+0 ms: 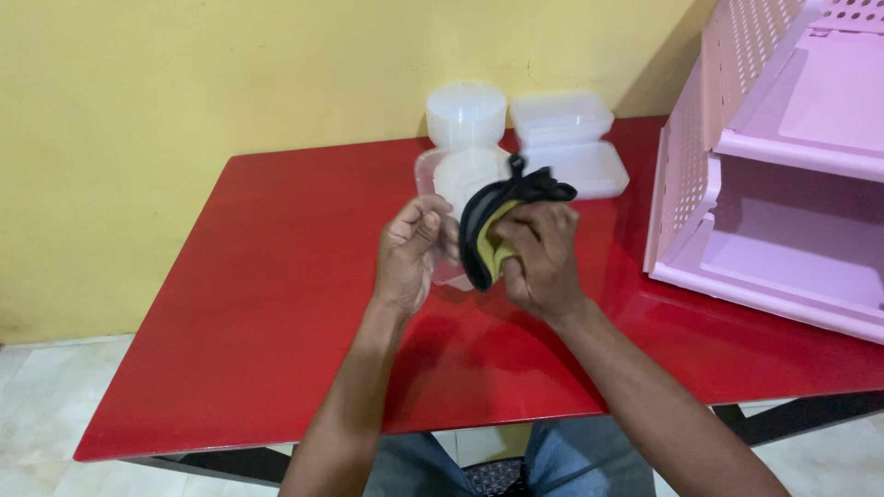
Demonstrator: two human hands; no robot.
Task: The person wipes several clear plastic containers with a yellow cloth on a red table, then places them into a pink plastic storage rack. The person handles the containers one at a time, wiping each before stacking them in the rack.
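Hands over red worktop | right hand: fingers bunched around black-and-yellow cloth | left hand: fingers curled on clear container

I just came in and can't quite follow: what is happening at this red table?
A person sits at a red table and works over a clear plastic container. The left hand steadies the container, while the right hand presses a black and yellow-green cloth against it. Behind them sit more clear containers: a round tub and two shallow rectangular boxes. A pink plastic drawer rack stands at the right of the table.
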